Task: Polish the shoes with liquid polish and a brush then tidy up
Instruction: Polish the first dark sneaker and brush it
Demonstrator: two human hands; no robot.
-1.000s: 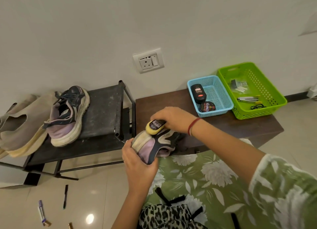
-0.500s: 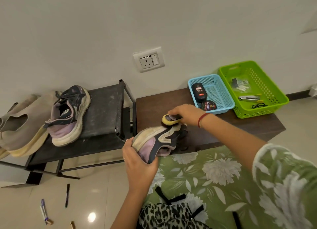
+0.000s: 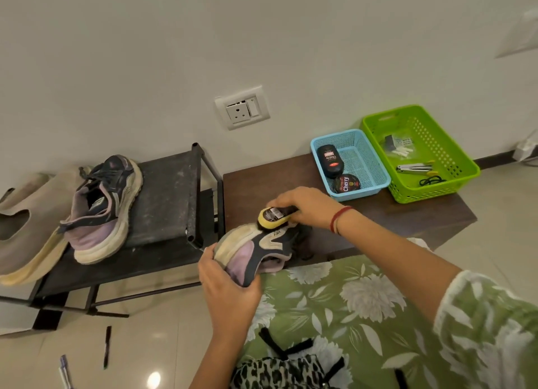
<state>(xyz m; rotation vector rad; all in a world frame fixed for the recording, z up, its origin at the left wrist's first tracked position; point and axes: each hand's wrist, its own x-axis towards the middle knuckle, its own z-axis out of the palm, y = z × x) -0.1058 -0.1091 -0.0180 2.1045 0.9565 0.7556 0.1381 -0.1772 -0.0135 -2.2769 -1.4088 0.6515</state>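
My left hand [image 3: 230,289] grips the toe end of a lilac, navy and cream sneaker [image 3: 256,247], held over the edge of the brown table [image 3: 407,216]. My right hand [image 3: 305,206] holds a yellow-backed shoe brush [image 3: 273,218] with its bristles down on the shoe's upper side. The matching sneaker [image 3: 102,211] lies on the black metal rack [image 3: 166,202] to the left. A black bottle of liquid polish [image 3: 330,160] and a round Cherry polish tin [image 3: 346,183] lie in the blue basket [image 3: 369,152].
A green basket [image 3: 457,161] with small tools stands right of the blue one. Beige slip-on shoes [image 3: 26,231] sit at the rack's left end. Pens [image 3: 107,346] lie on the tiled floor. A green floral cloth [image 3: 334,310] and a leopard-print bag [image 3: 279,371] are below my arms.
My right hand swept the brush along the shoe toward the heel, then back toward the toe side. The left hand kept its grip on the shoe.
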